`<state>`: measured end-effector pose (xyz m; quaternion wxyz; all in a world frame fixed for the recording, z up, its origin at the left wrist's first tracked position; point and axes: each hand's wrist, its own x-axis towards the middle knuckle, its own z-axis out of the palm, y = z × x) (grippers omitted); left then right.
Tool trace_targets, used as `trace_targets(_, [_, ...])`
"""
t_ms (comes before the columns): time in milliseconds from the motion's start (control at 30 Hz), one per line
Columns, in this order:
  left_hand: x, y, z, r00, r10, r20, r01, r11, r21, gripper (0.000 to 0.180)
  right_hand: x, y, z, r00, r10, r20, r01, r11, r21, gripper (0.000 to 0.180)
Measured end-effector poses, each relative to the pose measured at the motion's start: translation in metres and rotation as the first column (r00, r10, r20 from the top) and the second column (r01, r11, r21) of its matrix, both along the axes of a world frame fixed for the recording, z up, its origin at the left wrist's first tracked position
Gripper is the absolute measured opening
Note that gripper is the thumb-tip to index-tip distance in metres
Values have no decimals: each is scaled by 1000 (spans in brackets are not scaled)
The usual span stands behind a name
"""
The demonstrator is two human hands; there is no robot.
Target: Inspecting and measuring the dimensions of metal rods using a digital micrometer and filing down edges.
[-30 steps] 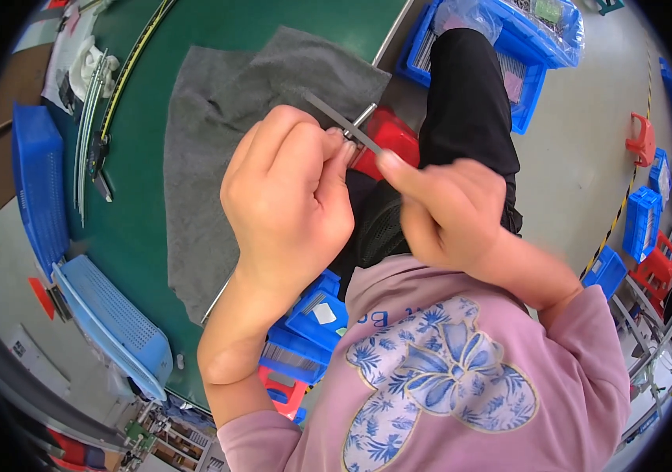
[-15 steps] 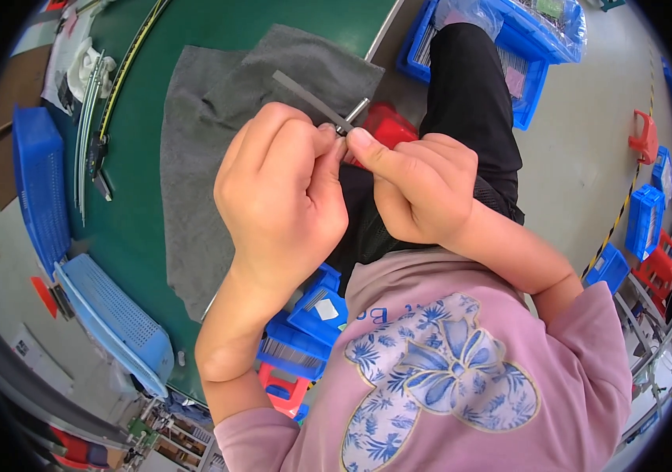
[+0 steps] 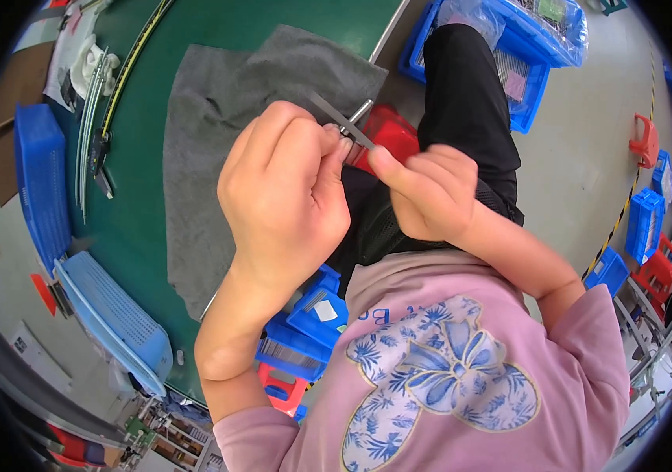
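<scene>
My left hand [image 3: 285,197] is closed around a thin grey metal strip [image 3: 334,116], gripping it at the fingertips. The strip slants from upper left to lower right above my lap. My right hand [image 3: 430,193] pinches the strip's lower right end between thumb and fingers. Both hands sit close together, just off the near edge of a green table [image 3: 273,20]. A grey cloth [image 3: 202,134] lies on the table directly behind my left hand.
Blue crates [image 3: 37,173] stand at the table's left, with a blue mesh tray [image 3: 116,315] nearer me. A red stool [image 3: 391,134] and blue bins [image 3: 533,55] of parts sit on the floor beyond my knees. Small blue boxes [image 3: 312,322] lie under the table edge.
My right hand moved left and up along the strip toward my left hand, then eased back slightly. The strip tilted with it. My left hand hardly moved.
</scene>
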<state>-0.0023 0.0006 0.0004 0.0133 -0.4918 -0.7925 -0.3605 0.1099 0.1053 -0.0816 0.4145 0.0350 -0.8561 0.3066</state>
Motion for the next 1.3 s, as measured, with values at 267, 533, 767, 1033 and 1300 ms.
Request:
trace_targets(267, [2,0,0,1000,1,14,-1,1000,-8,18,11,0,8,999,-13,44,14,1000,-19,43])
trace_targets(533, [2,-2,-2,1000,10,26,-11,1000,14,18,19,4,41,971,27,237,1,993,-115,41])
trace_targets(767, [0,0,-1,1000,6,6,-6,999,44,17,-5,3,30,993,-19,116,26,998,-56,39])
trace_targets(1033, [0,2,1,1000,-21,-1,21,1000,11,17,-4,5,18,998,-36,49,35,999,7,45])
trace_targets(1300, [0,-2,2,1000,-4,17,4,1000,-1,18,56,14,6,993,-40,109,33,997,62,48])
